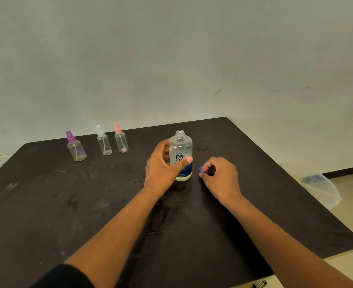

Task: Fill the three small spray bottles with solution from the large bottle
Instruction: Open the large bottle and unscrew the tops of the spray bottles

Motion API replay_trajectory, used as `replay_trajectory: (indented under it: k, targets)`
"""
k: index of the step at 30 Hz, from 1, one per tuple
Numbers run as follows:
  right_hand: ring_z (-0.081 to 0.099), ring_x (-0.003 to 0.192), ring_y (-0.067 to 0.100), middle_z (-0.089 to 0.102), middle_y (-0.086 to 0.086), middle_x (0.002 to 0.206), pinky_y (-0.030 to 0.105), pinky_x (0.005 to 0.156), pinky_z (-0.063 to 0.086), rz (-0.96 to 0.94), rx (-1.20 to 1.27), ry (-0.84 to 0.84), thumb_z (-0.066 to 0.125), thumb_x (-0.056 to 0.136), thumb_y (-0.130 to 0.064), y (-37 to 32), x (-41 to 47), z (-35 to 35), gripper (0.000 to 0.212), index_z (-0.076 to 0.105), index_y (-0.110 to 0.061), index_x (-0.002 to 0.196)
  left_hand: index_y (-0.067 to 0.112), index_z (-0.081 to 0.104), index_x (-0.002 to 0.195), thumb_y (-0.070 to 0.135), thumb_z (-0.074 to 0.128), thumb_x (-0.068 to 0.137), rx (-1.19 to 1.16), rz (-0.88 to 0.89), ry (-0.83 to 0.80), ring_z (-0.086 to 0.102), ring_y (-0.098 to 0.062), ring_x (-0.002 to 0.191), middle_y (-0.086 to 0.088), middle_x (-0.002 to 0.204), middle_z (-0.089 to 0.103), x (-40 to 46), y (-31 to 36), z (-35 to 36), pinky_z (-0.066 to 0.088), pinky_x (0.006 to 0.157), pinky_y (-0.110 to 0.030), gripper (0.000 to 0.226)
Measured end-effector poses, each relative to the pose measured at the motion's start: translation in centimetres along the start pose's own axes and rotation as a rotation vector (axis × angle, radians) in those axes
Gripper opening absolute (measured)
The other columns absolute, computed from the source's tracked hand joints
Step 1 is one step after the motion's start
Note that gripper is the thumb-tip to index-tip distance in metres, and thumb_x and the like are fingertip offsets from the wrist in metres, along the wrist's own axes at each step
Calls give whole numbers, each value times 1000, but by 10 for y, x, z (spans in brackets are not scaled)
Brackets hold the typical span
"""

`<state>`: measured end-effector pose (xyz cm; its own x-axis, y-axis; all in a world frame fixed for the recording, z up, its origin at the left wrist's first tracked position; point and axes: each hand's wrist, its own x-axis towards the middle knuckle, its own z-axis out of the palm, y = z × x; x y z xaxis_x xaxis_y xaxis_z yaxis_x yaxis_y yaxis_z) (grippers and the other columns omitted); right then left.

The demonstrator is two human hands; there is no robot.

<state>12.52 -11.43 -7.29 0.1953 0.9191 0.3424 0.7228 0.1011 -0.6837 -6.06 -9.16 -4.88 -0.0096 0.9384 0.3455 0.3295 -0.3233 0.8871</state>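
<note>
The large bottle (180, 156) stands upright near the middle of the dark table (46, 204), neck uncapped. The left hand (163, 169) grips its body, fingers curled behind and thumb across the label. Just beside it, the right hand (220, 176) rests on the table with its fingers curled, pinching a blue cap (202, 169) (mostly hidden by the fingertips). Three spray bottles stand upright toward the far left edge, well apart from both hands, sprayers on: purple bottle (75, 147), white bottle (104, 141), pink bottle (121, 139). Liquid level in them cannot be judged. A clear plastic tub (323, 188) lies on the floor at right.
</note>
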Motion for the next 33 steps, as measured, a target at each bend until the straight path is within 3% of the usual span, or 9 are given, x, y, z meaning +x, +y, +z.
replay_trajectory:
  k: [4,8,11,14,17,21,25,29,33]
  targets:
    - [58,81,5,57,-7,95,14,68,42,-67,40,170,84,81,-18,-7,-7,-3,28,59,-27,88,36,58,137,68,80,74,-12,-8,5,65,11,112,26,123,67,-7,3,-11,57,92,-16,74]
    - [57,73,8,54,-11,83,17,60,44,-236,159,351,77,86,-22,-42,-24,-12,26,52,-26,84,30,75,116,61,62,96,6,-8,202,74,-8,100,13,107,77,-11,-2,-41,64,91,-46,39]
    - [60,70,12,58,-12,78,21,59,50,-400,275,278,76,89,-22,-76,-44,-7,20,57,-23,84,30,78,106,45,65,101,140,-44,368,76,-14,91,10,96,79,-4,-7,-72,63,89,-51,21]
    - [64,74,12,61,-14,80,24,64,53,-494,327,71,74,89,-21,-105,-58,14,13,61,-23,88,31,73,105,40,64,102,310,-40,441,73,-15,88,8,100,77,14,-8,-100,61,90,-48,13]
    - [64,81,7,63,-15,86,24,70,55,-510,303,-90,71,89,-19,-120,-58,40,11,64,-26,95,25,71,116,36,64,103,458,23,426,66,-10,95,8,110,73,40,-10,-121,58,92,-41,18]
    - [63,82,7,64,-16,92,27,74,56,-447,265,-152,69,91,-23,-128,-45,69,17,64,-32,104,24,67,126,35,65,102,665,78,376,63,-12,91,2,117,72,77,-11,-140,48,81,-31,27]
    - [63,81,7,63,-15,93,25,76,57,-380,257,-139,69,92,-23,-134,-27,90,19,65,-34,107,17,65,139,41,65,103,825,71,281,68,-28,119,-6,134,69,110,-14,-150,51,99,-41,43]
    - [63,81,4,64,-15,98,22,77,58,-308,260,-114,72,93,-21,-140,-11,106,21,67,-30,112,15,69,136,46,67,102,844,6,185,68,-30,124,-7,140,70,128,-22,-149,51,106,-42,47]
    - [64,82,2,65,-15,100,16,76,57,-229,291,-93,74,94,-22,-146,-3,118,23,68,-30,115,13,75,126,35,69,102,799,-19,174,71,-30,116,-9,130,75,136,-31,-146,52,97,-35,33]
